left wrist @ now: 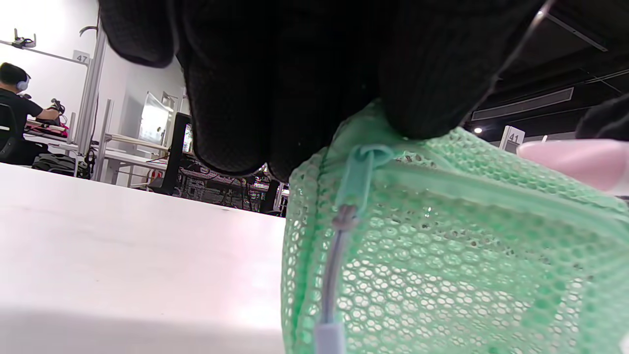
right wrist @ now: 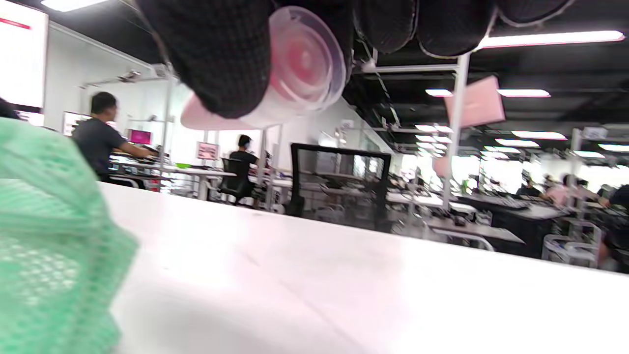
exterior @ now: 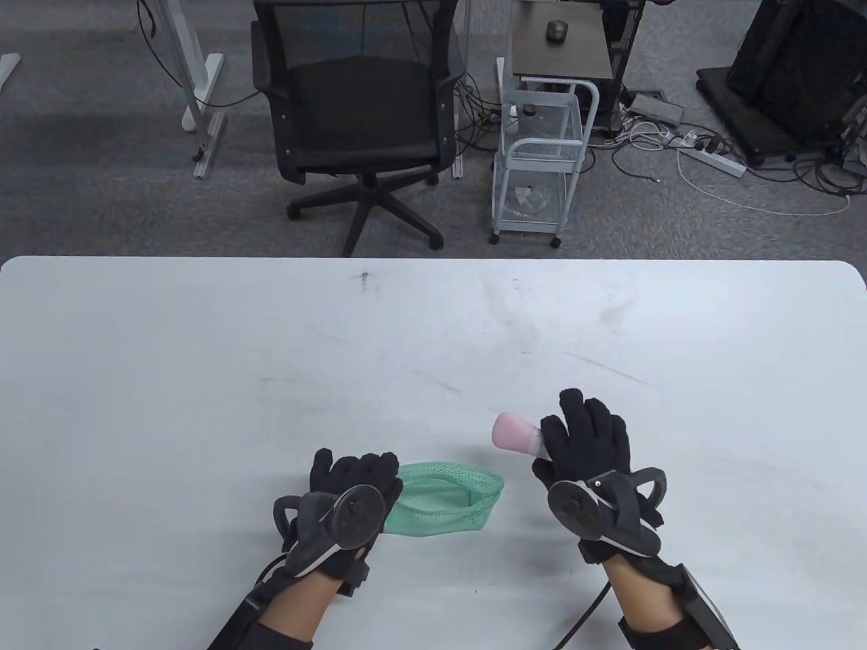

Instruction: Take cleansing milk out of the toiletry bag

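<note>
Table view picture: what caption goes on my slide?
Right hand lifts pink bottle clear while left hand holds green mesh bag.

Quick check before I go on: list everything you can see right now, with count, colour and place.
Tube of cleansing milk: one, pink with a clear cap, held above the table, right of the bag and outside it.
Toiletry bag: one, green mesh, lying near the table's front edge, its top open.
Zip pull: one, green, at the bag's left end.
Table: one, white, scuffed.
Office chair: one, black, beyond the table.
Trolley: one, white wire, right of the chair.
Power strip: one, white, on the floor among cables at far right.
Left hand: black glove, holds the bag's left end.
Right hand: black glove, grips the tube near its cap.
</note>
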The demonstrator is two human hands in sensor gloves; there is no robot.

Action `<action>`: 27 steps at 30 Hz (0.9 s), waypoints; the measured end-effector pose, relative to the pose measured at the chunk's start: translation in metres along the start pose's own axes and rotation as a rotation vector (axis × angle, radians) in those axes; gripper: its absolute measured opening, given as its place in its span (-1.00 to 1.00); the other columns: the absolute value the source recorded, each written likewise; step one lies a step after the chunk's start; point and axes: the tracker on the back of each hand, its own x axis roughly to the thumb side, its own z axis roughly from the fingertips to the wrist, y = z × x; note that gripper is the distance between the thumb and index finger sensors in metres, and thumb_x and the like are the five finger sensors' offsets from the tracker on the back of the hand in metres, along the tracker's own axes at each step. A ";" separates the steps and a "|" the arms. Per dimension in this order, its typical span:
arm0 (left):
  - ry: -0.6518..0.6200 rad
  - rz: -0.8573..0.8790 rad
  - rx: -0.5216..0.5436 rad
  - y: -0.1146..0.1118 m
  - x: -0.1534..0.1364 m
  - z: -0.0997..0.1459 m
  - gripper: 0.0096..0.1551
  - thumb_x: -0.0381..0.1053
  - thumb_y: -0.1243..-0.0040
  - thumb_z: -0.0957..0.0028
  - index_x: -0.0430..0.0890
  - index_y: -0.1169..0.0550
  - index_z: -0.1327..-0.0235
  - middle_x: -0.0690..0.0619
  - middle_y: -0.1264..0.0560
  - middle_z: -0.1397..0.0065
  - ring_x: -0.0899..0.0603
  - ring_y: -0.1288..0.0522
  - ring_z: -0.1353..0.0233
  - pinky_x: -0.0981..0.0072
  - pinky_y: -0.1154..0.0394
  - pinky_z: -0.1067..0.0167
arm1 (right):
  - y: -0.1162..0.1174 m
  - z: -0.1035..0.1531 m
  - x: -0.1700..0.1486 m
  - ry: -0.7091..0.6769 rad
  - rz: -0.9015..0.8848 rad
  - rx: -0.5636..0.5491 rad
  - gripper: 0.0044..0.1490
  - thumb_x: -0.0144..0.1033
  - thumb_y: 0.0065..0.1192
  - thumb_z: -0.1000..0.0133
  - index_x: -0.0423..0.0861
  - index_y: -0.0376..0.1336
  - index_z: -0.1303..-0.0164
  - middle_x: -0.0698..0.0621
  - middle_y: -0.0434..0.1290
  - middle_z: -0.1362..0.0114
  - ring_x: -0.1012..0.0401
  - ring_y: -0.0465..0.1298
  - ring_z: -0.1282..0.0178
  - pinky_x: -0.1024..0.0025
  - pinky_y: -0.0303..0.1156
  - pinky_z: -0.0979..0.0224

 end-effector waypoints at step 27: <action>0.008 0.007 -0.017 0.000 -0.003 0.000 -0.51 0.12 -0.44 -0.03 0.01 -0.73 -0.20 -0.07 -0.75 -0.31 -0.33 -0.71 -0.29 -0.40 -0.30 -0.44 | 0.067 -0.010 -0.045 0.357 0.013 0.411 -0.20 -0.15 0.51 -0.16 -0.41 0.35 -0.43 -0.50 0.12 -0.72 -0.58 0.22 -0.50 -0.51 0.15 -0.43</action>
